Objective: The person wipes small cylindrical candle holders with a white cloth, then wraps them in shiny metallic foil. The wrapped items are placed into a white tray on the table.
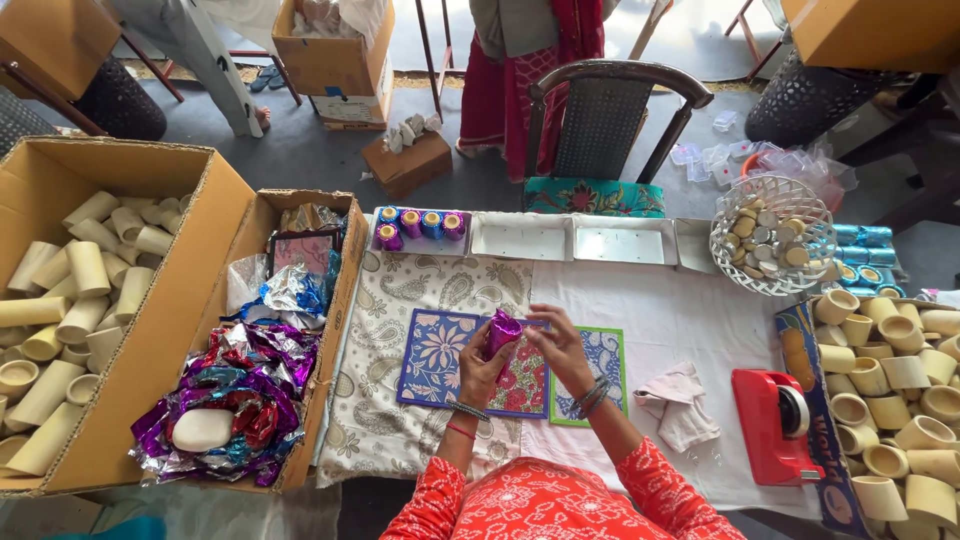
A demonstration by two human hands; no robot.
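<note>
Holding a purple foil-wrapped cup [502, 333] tight in the left hand [483, 368]. Pinching its foil with right hand [556, 350] fingers, above patterned mats [437, 355]. Near a red tape dispenser [775, 425].

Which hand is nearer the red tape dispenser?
Right. The right hand is nearer the red tape dispenser, which lies off to its right; the left hand sits farther left.

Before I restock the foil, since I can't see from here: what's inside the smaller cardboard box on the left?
The smaller cardboard box holds crumpled foil sheets, purple, blue and silver, with a white oval object on top. The foil covers anything underneath and the box bottom.
</note>
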